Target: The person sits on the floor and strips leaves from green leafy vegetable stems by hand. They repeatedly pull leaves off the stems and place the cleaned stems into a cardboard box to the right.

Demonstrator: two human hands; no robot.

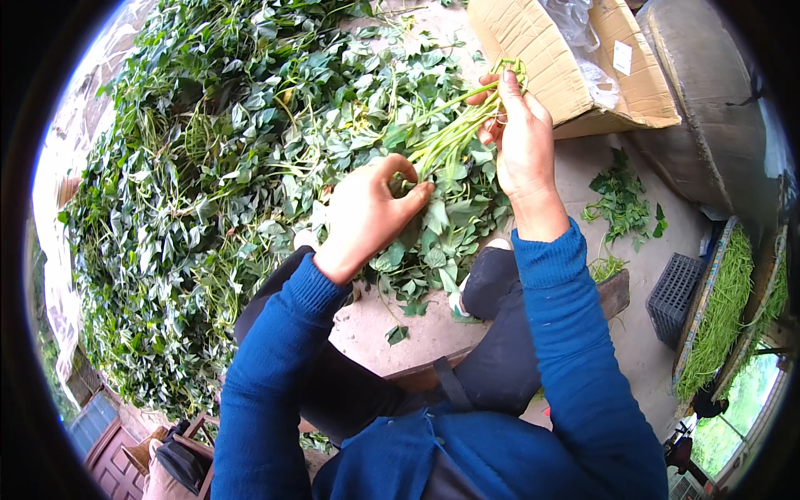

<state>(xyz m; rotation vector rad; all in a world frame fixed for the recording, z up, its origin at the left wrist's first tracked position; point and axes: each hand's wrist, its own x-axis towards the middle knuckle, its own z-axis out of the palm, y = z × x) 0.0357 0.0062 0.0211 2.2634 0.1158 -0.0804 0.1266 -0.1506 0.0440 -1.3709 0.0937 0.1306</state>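
My right hand [522, 125] grips a bunch of long green leaf stems [450, 134] near their upper ends, with the thumb on top. The stems slant down to the left towards my left hand [378, 206]. That hand is curled at the lower part of the bunch, thumb and forefinger close to each other; whether it pinches a stem cannot be made out. Broad green leaves [437, 215] hang by the left fingertips. Behind and below both hands spreads a large heap of leafy green vines [237, 137], reaching far to the left.
An open cardboard box [531, 50] holding clear plastic bags stands at the upper right. Loose leaves [619, 203] lie on the floor below it. Further right are a dark plastic crate [675, 297] and round trays of green stems [719, 319]. A wooden bench [615, 294] is under me.
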